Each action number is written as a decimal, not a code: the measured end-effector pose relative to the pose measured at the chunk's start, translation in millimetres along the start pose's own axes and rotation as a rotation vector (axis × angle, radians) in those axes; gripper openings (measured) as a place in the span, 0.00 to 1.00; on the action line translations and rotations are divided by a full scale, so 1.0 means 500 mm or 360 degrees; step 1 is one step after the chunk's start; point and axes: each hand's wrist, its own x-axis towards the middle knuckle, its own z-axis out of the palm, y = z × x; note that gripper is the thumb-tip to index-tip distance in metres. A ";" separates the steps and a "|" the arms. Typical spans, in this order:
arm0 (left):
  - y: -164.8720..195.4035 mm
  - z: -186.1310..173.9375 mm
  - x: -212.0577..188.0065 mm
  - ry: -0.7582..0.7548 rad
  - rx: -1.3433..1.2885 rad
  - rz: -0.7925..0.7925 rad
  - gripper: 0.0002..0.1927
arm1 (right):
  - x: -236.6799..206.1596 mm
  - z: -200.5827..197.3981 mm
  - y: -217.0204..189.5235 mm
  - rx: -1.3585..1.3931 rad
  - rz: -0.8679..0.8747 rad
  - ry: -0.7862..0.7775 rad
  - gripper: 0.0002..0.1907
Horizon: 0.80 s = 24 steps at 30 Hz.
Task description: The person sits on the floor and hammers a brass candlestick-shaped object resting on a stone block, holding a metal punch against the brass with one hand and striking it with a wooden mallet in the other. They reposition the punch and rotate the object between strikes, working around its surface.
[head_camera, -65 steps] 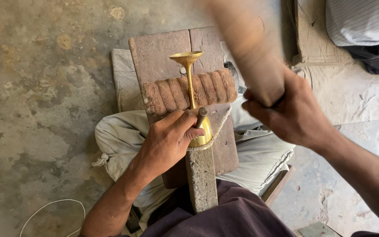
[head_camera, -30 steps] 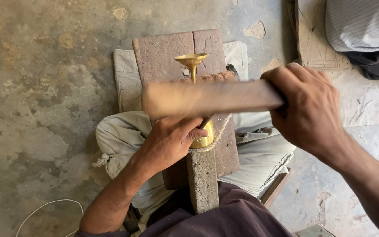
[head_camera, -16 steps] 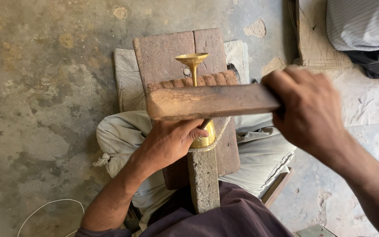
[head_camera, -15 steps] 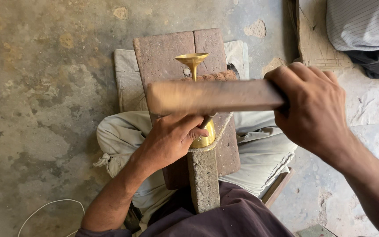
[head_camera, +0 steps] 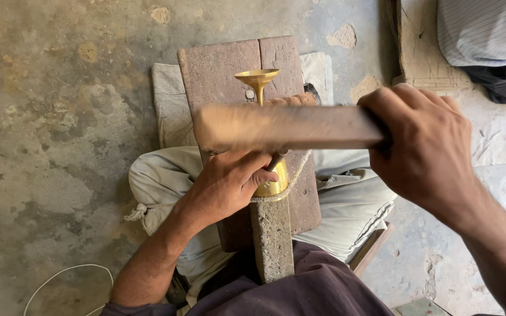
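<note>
Both hands busy: the left hand [head_camera: 226, 184] is curled tight round the base of the brass horn [head_camera: 265, 126], pinning it on top of the narrow stone post [head_camera: 272, 237]. Right hand [head_camera: 423, 155] is fisted hard on the wooden bat [head_camera: 282, 127], which sits blurred, crossing just above the horn's stem and the left fingers [head_camera: 253, 169]. That's the worry, I'd say: those fingertips lie right beside the strike line, so a blow drifting toward the post could catch them. A glancing hit might also twist the horn out of the grip and dent its flared mouth, which juts beyond the post over the brown slab [head_camera: 221, 70].
</note>
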 end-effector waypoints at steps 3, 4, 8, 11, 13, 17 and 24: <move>0.003 -0.003 0.005 -0.0038 -0.0080 -0.0035 0.18 | -0.002 -0.006 -0.005 0.1117 0.0289 -0.0172 0.18; 0.004 -0.004 0.004 -0.0045 -0.0112 -0.0040 0.17 | -0.003 -0.005 -0.006 0.0740 0.0212 -0.0181 0.15; -0.001 -0.001 0.003 0.0025 -0.0052 0.0046 0.17 | -0.011 0.004 0.001 0.0338 0.0184 -0.0120 0.12; -0.005 0.002 -0.003 -0.0010 -0.0055 -0.0024 0.18 | -0.017 0.016 0.002 0.0361 0.0112 -0.0052 0.11; -0.008 0.006 -0.007 0.0039 -0.0078 0.0059 0.17 | -0.021 0.018 -0.003 0.0212 0.0107 -0.0117 0.12; -0.007 0.009 -0.031 0.0308 -0.0379 -0.0209 0.12 | -0.024 0.028 -0.046 0.0592 0.0153 -0.0053 0.13; 0.007 0.025 -0.077 0.0762 -0.0786 -0.0551 0.14 | -0.017 0.133 -0.154 0.1229 0.0487 -0.0282 0.29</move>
